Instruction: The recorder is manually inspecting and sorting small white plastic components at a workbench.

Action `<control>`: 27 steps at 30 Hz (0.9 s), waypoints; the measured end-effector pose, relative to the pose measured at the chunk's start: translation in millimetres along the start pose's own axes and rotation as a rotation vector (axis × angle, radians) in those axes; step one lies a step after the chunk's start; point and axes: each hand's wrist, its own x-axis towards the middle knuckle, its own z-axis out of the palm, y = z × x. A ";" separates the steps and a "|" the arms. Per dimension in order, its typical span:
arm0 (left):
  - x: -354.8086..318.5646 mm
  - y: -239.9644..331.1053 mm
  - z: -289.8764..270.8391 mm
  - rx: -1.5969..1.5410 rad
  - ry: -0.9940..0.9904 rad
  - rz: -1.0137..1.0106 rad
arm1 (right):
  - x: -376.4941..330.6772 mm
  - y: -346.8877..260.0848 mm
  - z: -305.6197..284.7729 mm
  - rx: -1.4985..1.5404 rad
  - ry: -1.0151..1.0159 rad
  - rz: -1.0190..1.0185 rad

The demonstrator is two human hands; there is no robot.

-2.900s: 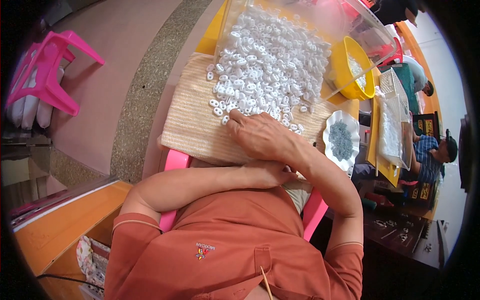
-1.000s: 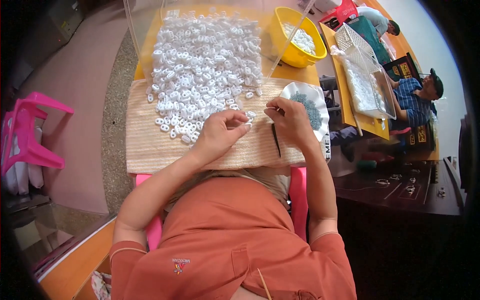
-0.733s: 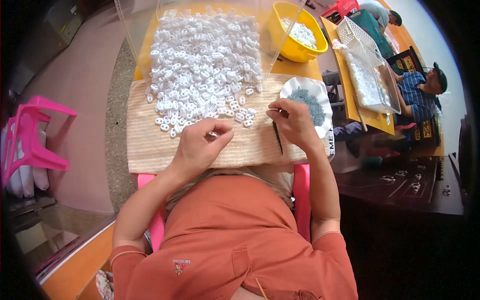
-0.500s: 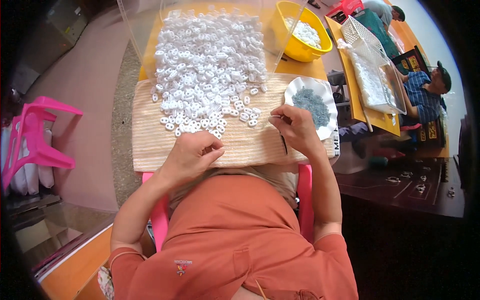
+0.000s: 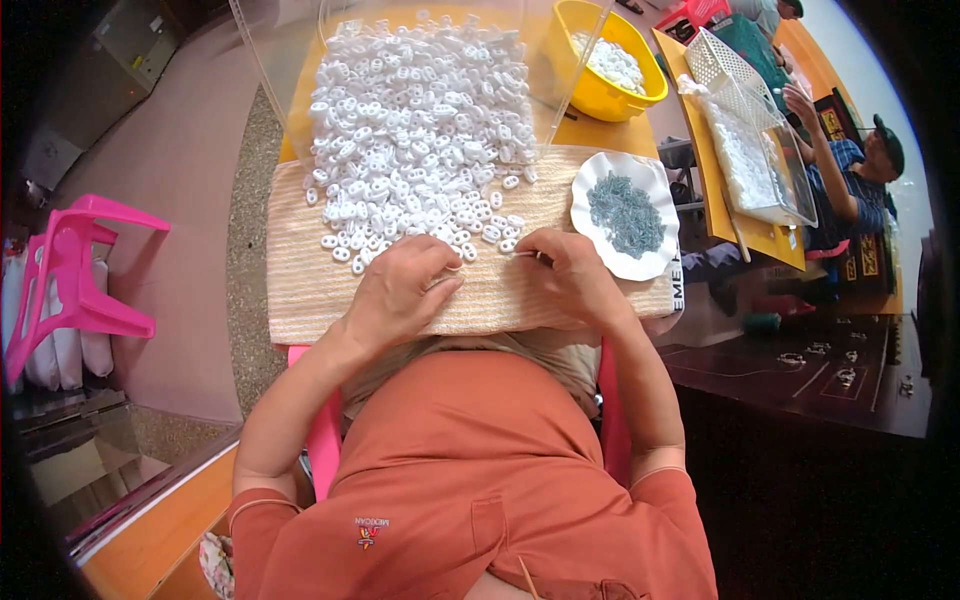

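The left hand [image 5: 400, 290] lies palm down on a beige woven mat [image 5: 300, 290], its fingers curled and pressing at the near edge of a heap of small white plastic pieces [image 5: 415, 130]; whether a piece is pinched under the fingertips cannot be told. The right hand [image 5: 570, 275] rests just to the right of it on the same mat, thumb and forefinger pinched on something small and thin; what it is cannot be made out. The two hands are near each other but apart.

The white pieces spread from the mat's far half back across a yellow table [image 5: 590, 130], with a few loose ones scattered along the near edge of the heap, touching or just beside the left fingers. To the right of the right hand stands a white scalloped dish [image 5: 595, 180] filled with small grey-blue bits [image 5: 625, 212], close to the knuckles. Farther off, on the right, sits a yellow bowl [image 5: 600, 95] holding more white pieces; beyond it a white plastic basket [image 5: 730, 75] lies on another table, where another person in a blue checked shirt [image 5: 850, 180] reaches in.

At the left stands a pink plastic chair [image 5: 75, 270], well apart from the mat.
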 end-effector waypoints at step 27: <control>8.9 9.1 23.6 0.349 0.060 0.286 | 10.7 -5.0 7.5 -0.320 0.001 -0.117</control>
